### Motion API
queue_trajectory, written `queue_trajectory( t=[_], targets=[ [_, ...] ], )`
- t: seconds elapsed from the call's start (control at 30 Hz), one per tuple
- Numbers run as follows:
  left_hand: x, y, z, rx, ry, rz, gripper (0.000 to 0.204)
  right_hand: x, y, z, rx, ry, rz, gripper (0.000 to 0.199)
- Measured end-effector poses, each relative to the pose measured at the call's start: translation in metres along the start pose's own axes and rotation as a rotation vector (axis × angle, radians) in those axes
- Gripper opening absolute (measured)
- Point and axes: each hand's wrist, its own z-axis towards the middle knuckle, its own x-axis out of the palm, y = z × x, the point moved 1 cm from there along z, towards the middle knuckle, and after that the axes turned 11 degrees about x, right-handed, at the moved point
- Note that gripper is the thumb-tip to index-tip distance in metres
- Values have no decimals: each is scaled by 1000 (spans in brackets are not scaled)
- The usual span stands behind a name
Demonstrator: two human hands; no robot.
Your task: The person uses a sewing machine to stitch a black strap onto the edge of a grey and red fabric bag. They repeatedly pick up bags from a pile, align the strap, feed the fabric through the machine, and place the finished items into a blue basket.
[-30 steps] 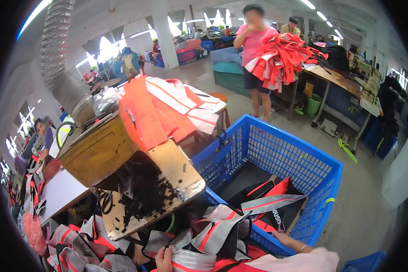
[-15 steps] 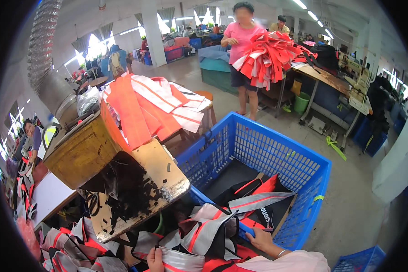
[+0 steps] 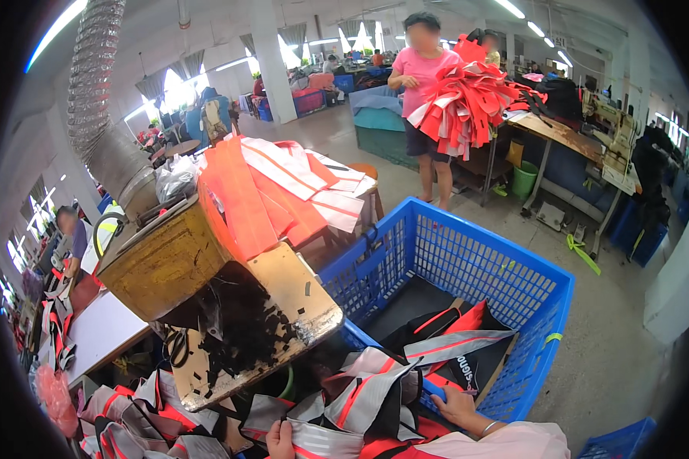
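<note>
A hand pinched grey-and-red fabric beside a crate.
The left hand [image 3: 280,440] held a grey-and-red fabric strip [image 3: 328,439] at the near side, left of the blue plastic crate [image 3: 494,246]; the right hand [image 3: 458,407] touched the crate's near rim, how firmly I couldn't tell. Black scraps [image 3: 245,336] littered the machine table [image 3: 314,312] farther left.

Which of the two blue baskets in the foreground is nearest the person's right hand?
The large blue basket in the middle: the right hand is at its near side. The other blue basket, at the lower right, lies farther away.
</note>
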Motion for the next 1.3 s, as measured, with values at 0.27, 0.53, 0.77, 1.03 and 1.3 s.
queue_trajectory(
  t=[0.27,0.53,0.77,1.03,1.3],
  targets=[
    [-2,14,5,41,8,-19,51,-4,1,0,20,40,4,49],
    [3,4,2,-17,-27,-19,53,4,-3,3,-4,-14,29,47],
    [1,3,3,17,3,26,52,0,1,1,-24,-13,-11,47],
    [-9,44,14,250,-27,-195,16,2,1,3,-43,-16,31,48],
    [-2,20,7,42,5,-63,52,7,0,5,-74,-54,38,50]
  ],
)
